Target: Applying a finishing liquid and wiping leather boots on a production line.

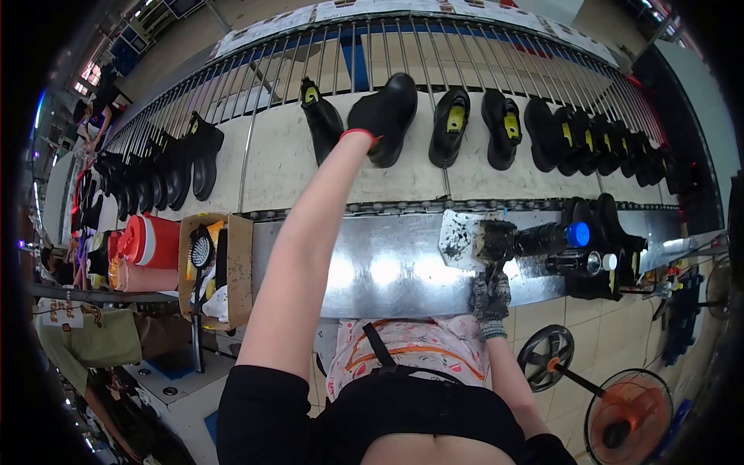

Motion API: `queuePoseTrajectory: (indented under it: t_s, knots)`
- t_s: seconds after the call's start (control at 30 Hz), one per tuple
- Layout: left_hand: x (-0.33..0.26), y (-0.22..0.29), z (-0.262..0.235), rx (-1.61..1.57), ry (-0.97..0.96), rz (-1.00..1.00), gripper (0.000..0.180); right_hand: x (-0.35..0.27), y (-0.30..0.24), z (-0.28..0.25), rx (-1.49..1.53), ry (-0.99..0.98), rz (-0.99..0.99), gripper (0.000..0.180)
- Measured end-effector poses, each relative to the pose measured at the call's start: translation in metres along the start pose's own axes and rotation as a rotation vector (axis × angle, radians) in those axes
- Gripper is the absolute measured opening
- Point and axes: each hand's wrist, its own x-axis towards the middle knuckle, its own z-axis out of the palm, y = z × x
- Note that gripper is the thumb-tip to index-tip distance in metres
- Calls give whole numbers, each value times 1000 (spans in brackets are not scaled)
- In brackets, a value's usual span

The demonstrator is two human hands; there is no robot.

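My left arm reaches across to a black boot on the pale conveyor. My left hand, below a red wristband, goes into or against the boot's dark upper; its fingers are hidden. Another black boot stands just left of it. To the right are a black shoe and another black shoe, both with yellow inside. My right hand, in a stained grey knit glove, is closed at the metal bench's front edge. It touches a dark, smeared block beside a stained white plate.
A dark bottle with a blue cap and a clear bottle lie on the metal bench. Leftward are a cardboard box holding a hairbrush and a red jug. More boots line both conveyor ends. An orange fan stands lower right.
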Motion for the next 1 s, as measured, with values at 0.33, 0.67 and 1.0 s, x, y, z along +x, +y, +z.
queuePoseTrajectory:
  t_s: [0.33,0.67,1.0]
  knots:
    - [9,-101,73,-768,1374,-606,67,2,-18,-6,-302,-55,-111,29]
    - [-11,-172,66,-425,430,-592,65,-2,-22,-3,-295,-40,-160,30]
    - [-227,-87,68,-1061,330,-406,46,7,-25,-6,-245,-55,-174,30]
